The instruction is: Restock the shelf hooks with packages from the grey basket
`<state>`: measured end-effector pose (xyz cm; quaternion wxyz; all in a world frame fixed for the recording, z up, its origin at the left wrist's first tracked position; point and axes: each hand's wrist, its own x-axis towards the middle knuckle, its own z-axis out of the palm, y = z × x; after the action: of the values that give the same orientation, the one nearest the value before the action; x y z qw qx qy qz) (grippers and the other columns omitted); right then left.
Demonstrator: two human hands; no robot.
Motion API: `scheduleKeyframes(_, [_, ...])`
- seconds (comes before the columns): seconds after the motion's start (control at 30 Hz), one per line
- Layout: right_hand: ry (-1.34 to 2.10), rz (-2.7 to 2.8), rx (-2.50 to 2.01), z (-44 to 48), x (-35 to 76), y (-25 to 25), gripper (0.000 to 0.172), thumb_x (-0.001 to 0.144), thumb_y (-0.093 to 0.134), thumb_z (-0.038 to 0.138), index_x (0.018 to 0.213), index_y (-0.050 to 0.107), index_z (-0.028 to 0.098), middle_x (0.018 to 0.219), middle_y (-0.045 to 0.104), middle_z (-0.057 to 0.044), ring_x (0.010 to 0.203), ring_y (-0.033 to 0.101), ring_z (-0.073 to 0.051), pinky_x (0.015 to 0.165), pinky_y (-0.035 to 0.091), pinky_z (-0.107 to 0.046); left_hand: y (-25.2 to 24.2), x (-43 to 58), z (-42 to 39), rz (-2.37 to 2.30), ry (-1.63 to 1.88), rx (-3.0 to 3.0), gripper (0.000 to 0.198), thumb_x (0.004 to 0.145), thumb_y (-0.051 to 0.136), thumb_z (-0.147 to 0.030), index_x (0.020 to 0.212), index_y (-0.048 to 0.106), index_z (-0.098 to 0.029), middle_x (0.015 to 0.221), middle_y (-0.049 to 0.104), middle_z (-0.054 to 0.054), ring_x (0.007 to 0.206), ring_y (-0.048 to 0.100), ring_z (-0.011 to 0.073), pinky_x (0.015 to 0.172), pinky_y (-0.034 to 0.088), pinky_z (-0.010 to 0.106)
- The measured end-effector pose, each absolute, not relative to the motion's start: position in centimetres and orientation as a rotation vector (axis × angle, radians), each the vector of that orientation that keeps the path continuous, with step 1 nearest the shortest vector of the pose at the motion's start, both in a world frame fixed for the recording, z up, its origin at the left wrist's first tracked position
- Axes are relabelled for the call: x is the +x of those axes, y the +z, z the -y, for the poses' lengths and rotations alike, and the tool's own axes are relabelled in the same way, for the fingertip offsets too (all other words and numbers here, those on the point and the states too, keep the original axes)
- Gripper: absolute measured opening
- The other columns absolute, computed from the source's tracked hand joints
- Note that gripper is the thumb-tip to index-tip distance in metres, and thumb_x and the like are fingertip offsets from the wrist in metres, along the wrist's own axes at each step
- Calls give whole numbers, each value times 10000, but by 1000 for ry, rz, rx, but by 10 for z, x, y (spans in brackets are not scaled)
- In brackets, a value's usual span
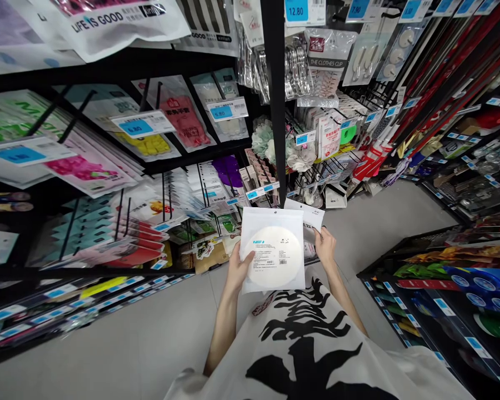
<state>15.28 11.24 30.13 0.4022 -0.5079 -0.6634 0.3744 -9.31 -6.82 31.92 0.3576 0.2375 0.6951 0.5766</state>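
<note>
My left hand [238, 268] grips the left edge of a white plastic packet [274, 250] with a pale round disc inside and a printed label. It is held up flat in front of me. My right hand [325, 247] is closed on a second white packet [309, 216], which sits mostly hidden behind the first one, only its top right corner showing. Both hands are at chest height above my white shirt with black print [312, 344].
Shop shelving surrounds me: hanging packets and blue price tags on pegs at the left [141, 125], a black upright post [275, 100] straight ahead, clothes clips and hooks at upper right, more shelves at the right [454, 278]. A grey floor aisle [383, 222] runs ahead right.
</note>
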Motion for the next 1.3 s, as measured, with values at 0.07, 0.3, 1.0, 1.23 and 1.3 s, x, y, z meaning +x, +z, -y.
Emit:
scheduleKeyframes(0.07, [900, 1841, -1245, -124, 165, 304, 305, 907, 516, 237, 1052, 784, 248, 1120, 759, -62, 964, 679, -239, 894, 479, -320, 318, -95, 71, -1770, 1472, 584, 665, 806, 758, -501, 1363, 539, -210, 1341, 646, 148, 1225, 632, 344, 1046, 521, 516])
scheduleKeyframes(0.3, [966, 1877, -1154, -158, 210, 331, 278, 861, 570, 192, 988, 813, 235, 1115, 784, -56, 1038, 699, -287, 968, 491, -385, 307, -99, 80, -1834, 1448, 624, 670, 802, 761, -510, 1360, 551, -202, 1359, 626, 153, 1241, 614, 350, 1071, 497, 527])
scheduleKeyframes(1.0, [1419, 661, -807, -149, 242, 330, 455, 782, 778, 259, 1229, 695, 249, 1314, 710, -54, 1198, 673, -220, 1114, 501, -426, 322, -92, 70, -1812, 1410, 826, 790, 872, 722, -445, 1570, 356, -389, 1664, 315, -6, 1528, 299, 303, 1226, 333, 505])
scheduleKeyframes(1.23, [1413, 675, -822, -146, 246, 331, 465, 778, 781, 250, 1234, 688, 246, 1319, 706, -59, 1222, 659, -235, 1137, 482, -454, 326, -88, 68, -1855, 1388, 854, 874, 889, 715, -422, 1618, 240, -345, 1703, 221, 35, 1564, 173, 317, 1263, 216, 500])
scheduleKeyframes(1.3, [1413, 671, -843, -145, 246, 330, 460, 778, 776, 257, 1230, 688, 247, 1319, 705, -61, 1224, 658, -243, 1136, 483, -472, 326, -88, 69, -1851, 1401, 841, 878, 890, 714, -423, 1621, 234, -341, 1708, 199, 31, 1569, 147, 316, 1268, 201, 500])
